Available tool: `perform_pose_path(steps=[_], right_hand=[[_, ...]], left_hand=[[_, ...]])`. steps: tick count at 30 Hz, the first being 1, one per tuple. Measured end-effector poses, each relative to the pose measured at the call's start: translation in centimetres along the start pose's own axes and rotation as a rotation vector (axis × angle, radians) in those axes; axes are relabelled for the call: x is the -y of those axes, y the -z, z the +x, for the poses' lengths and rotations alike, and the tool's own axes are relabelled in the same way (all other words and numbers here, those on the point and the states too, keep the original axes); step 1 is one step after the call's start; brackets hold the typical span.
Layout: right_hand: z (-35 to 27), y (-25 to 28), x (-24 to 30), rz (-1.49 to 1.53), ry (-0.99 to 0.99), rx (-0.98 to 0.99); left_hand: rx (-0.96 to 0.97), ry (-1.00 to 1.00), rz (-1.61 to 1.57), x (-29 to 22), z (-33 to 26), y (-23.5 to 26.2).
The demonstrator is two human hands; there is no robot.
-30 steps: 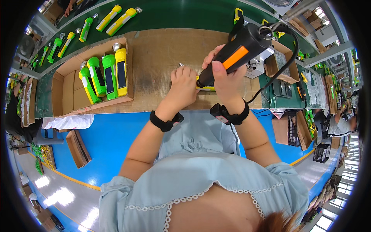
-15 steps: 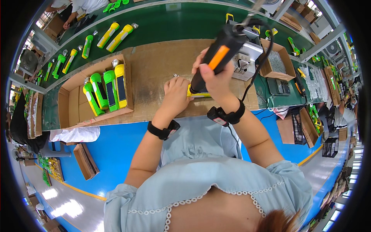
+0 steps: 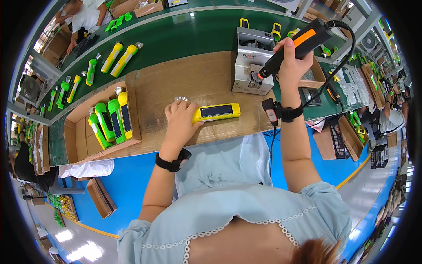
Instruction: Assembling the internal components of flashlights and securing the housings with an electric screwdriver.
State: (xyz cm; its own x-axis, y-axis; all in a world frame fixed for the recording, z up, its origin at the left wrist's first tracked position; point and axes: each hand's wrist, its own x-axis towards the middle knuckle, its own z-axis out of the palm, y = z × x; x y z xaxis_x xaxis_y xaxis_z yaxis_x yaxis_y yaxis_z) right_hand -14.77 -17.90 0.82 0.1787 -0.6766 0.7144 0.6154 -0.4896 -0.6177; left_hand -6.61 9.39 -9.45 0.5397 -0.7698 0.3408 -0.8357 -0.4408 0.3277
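Observation:
My left hand (image 3: 181, 119) is closed round the head end of a yellow flashlight (image 3: 206, 115) lying on the cardboard sheet. A dark rectangular panel faces up on the flashlight's body, and its silvery head shows just past my fingers. My right hand (image 3: 293, 64) grips a black electric screwdriver (image 3: 285, 53) with an orange stripe, tilted down to the left. The screwdriver's tip is at the front of a grey metal screw feeder (image 3: 244, 66); whether it touches a screw is too small to tell.
At left, a cardboard box (image 3: 74, 152) holds several green and yellow flashlights. More flashlights (image 3: 124, 60) lie along the green bench behind it. Beyond the feeder stands a carton of small parts (image 3: 314, 75). The screwdriver's cable (image 3: 340, 66) loops down at right. A person (image 3: 90, 17) sits across the bench.
My right hand has lifted the screwdriver off the yellow flashlight and carried it right to the screw feeder. My left hand stays on the flashlight, whose panel is now uncovered.

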Motion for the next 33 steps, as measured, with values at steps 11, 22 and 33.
perform_pose_path(steps=[11, 22, 33], right_hand=[[-1.4, -2.0, 0.9, -0.012, -0.275, 0.277], [-9.1, -9.2, 1.7, 0.335, -0.333, 0.348], [-10.8, -10.9, 0.7, 0.253, -0.351, 0.398]], left_hand=[[0.037, -0.022, 0.027, 0.5, -0.5, -0.3], [-0.044, -0.04, -0.038, 1.0, -0.9, -1.1], [-0.086, -0.038, -0.092, 1.2, -1.0, -1.3]])
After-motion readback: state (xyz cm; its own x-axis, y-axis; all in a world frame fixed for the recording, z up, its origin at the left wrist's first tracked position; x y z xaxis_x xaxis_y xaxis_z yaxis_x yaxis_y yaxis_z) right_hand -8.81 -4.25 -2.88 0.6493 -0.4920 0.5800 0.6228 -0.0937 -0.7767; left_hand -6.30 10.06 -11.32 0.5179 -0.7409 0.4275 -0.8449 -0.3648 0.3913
